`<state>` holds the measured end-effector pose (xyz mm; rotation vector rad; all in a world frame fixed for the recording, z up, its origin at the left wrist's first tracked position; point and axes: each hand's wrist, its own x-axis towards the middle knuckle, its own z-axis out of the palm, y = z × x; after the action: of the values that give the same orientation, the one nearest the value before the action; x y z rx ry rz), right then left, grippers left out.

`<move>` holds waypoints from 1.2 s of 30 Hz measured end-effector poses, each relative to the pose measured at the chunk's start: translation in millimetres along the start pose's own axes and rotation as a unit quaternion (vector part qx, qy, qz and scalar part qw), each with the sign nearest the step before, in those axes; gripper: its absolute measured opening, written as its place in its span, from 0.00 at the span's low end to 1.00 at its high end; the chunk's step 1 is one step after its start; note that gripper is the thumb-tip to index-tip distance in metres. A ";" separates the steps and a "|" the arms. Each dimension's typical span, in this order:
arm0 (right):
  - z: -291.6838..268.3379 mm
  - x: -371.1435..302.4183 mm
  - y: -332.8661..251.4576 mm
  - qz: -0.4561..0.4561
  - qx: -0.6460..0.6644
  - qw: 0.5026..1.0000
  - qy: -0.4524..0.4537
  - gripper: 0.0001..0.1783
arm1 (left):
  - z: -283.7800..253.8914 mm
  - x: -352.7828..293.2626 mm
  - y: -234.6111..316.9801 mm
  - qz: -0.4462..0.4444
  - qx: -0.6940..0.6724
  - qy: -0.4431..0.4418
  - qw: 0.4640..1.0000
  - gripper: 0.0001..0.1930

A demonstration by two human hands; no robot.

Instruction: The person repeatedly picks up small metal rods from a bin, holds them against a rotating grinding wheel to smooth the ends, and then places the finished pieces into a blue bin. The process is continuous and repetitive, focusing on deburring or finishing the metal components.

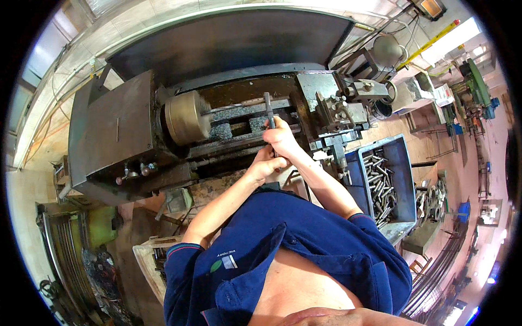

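Both my hands meet over the front of a metal lathe, closed around one slim grey metal tool (269, 106) that points away from me. My right hand (283, 140) wraps its middle. Nearer my body, my left hand (265, 165) grips the lower end, and the fingers hide much of it, so its exact kind does not show. To the left is the lathe's round chuck (185, 117), its right edge blurred. Metal chips (239, 113) cover the bed between the chuck and the tool post (333, 108), which stands to the right of my hands.
A blue crate (402, 185) of several metal pins (379, 185) stands close by my right forearm. The lathe's headstock (111, 125) carries levers (133, 173) on its front. Behind the bed rises a dark splash guard (234, 43). Long bars (70, 244) lie at the lower left.
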<state>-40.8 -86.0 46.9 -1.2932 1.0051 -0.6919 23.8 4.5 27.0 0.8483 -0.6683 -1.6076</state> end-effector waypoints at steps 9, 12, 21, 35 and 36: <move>51.9 0.1 7.6 0.016 -0.051 0.998 -0.032 0.13 | -34.6 -35.7 5.8 -0.024 0.049 0.097 0.994 0.25; 51.8 3.2 10.3 0.006 -0.046 0.998 -0.050 0.13 | -38.3 -34.2 5.3 -0.021 0.043 0.073 0.996 0.24; 59.3 -0.1 -4.1 0.035 -0.083 0.994 -0.059 0.15 | -50.0 -35.6 4.5 -0.018 0.049 0.075 0.996 0.22; 54.3 -7.1 -12.8 0.043 -0.040 0.997 -0.048 0.14 | -58.6 -31.5 -5.2 0.004 0.043 0.038 0.998 0.26; 49.7 -1.7 -5.6 0.054 -0.054 0.996 -0.042 0.14 | -51.7 -29.4 -4.4 0.010 0.042 0.054 0.998 0.25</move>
<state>3.5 -63.4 51.5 -1.3392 1.0463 -0.5018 66.3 35.3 -1.3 0.9799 -0.6699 -1.5122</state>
